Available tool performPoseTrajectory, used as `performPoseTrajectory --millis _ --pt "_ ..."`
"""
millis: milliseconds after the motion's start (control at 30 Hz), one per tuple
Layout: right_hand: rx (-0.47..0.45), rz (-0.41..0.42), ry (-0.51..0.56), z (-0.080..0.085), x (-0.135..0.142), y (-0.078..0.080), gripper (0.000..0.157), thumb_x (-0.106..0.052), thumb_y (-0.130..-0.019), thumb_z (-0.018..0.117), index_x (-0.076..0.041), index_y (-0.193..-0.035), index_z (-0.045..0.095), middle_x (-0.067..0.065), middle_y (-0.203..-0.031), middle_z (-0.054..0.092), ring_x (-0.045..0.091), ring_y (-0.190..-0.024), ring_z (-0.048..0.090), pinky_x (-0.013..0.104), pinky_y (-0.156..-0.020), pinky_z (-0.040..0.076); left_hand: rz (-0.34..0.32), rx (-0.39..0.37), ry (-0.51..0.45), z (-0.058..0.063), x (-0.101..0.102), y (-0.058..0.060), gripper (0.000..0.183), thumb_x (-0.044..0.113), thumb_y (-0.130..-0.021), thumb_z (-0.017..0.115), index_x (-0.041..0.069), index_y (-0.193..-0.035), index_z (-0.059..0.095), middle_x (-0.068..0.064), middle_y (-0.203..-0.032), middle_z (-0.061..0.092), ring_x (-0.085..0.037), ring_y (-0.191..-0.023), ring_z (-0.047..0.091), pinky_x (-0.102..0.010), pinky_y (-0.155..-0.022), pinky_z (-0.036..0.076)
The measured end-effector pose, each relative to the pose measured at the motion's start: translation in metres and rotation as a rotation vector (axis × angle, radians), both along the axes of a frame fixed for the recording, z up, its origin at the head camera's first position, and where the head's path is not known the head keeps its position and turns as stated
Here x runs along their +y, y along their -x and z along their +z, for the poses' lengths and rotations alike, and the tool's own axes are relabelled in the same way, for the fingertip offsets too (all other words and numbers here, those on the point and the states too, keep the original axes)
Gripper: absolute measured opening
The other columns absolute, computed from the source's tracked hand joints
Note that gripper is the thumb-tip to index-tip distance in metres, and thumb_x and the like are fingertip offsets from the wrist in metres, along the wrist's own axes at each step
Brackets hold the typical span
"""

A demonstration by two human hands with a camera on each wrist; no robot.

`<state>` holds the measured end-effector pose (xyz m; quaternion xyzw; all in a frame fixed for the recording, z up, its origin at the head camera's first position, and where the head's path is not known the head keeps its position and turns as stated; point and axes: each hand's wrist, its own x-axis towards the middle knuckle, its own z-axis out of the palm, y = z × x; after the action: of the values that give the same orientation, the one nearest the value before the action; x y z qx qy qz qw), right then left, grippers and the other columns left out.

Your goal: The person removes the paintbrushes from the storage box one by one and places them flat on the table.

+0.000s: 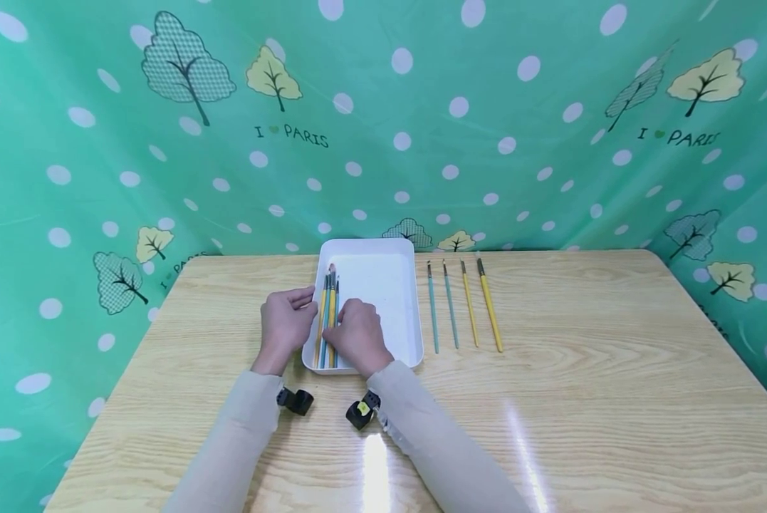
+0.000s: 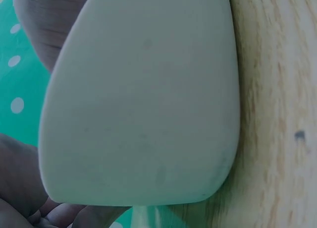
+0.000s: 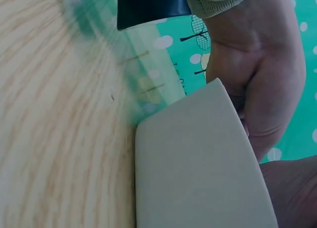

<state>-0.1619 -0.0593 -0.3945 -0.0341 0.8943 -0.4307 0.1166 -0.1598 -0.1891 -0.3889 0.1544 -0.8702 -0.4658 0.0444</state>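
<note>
Several paintbrushes (image 1: 332, 292) with yellow and blue handles lie side by side along the left of a white tray (image 1: 377, 249), bristles pointing to the back. Over their handles, my right hand (image 1: 357, 335) has its fingers curled and pinches a paintbrush; the fingertips are partly hidden. My left hand (image 1: 287, 320) is at the tray's left wall, fingers loosely bent beside the brushes, holding nothing that shows. In the left wrist view the outside of the tray (image 2: 143, 99) covers most of that hand. The tray wall (image 3: 198, 168) also blocks the right wrist view.
To the right of the tray, two blue paintbrushes (image 1: 433, 310) and two yellow paintbrushes (image 1: 491, 306) lie in a spaced row on the wooden table (image 1: 582, 399). A green dotted cloth (image 1: 421, 92) hangs behind the table's back edge.
</note>
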Motion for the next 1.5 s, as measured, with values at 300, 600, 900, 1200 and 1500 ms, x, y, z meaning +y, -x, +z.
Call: performPoseTrajectory --millis 300,600,900,1200,1500 --pt "0.019 0.012 -0.168 0.005 -0.005 -0.004 0.021 -0.017 -0.083 0.081 -0.007 -0.081 0.062 0.004 -0.064 0.063 0.015 -0.051 0.06 0.025 -0.041 0.047 -0.004 0.006 0.012 0.0 0.001 0.0 0.034 0.008 -0.098 0.063 0.005 -0.132 0.067 -0.016 -0.128 0.07 -0.03 -0.121 0.068 -0.044 -0.099 0.059" --pt "0.044 0.007 -0.196 0.006 -0.001 -0.004 0.022 -0.017 -0.083 0.081 -0.008 -0.078 0.061 0.004 -0.066 0.061 0.017 -0.054 0.059 0.026 -0.044 0.046 -0.002 0.005 0.003 -0.001 0.0 0.0 0.034 0.008 -0.098 0.063 0.005 -0.131 0.067 -0.016 -0.129 0.07 -0.03 -0.12 0.069 -0.042 -0.097 0.06" --pt "-0.112 0.029 -0.075 0.012 0.014 0.006 0.015 -0.017 -0.091 0.075 -0.005 -0.089 0.066 0.005 -0.08 0.067 0.014 -0.064 0.064 0.021 -0.05 0.048 0.007 -0.014 -0.011 0.001 0.0 0.0 0.034 0.008 -0.098 0.063 0.007 -0.132 0.067 -0.015 -0.13 0.07 -0.028 -0.121 0.069 -0.04 -0.098 0.06" --pt "-0.234 0.03 0.077 0.014 0.029 0.015 0.011 -0.011 -0.091 0.073 -0.002 -0.095 0.068 0.009 -0.089 0.069 0.016 -0.066 0.068 0.024 -0.054 0.058 0.002 -0.017 -0.022 0.0 0.0 0.0 0.034 0.007 -0.099 0.062 0.006 -0.132 0.066 -0.016 -0.131 0.07 -0.029 -0.122 0.068 -0.04 -0.099 0.059" --pt "-0.274 0.053 0.205 0.019 0.039 0.02 0.012 -0.008 -0.092 0.07 -0.002 -0.102 0.066 0.012 -0.093 0.071 0.022 -0.072 0.073 0.034 -0.066 0.065 0.009 -0.025 -0.031 0.001 0.0 0.001 0.034 0.008 -0.099 0.062 0.006 -0.133 0.066 -0.016 -0.131 0.07 -0.029 -0.123 0.068 -0.04 -0.1 0.059"
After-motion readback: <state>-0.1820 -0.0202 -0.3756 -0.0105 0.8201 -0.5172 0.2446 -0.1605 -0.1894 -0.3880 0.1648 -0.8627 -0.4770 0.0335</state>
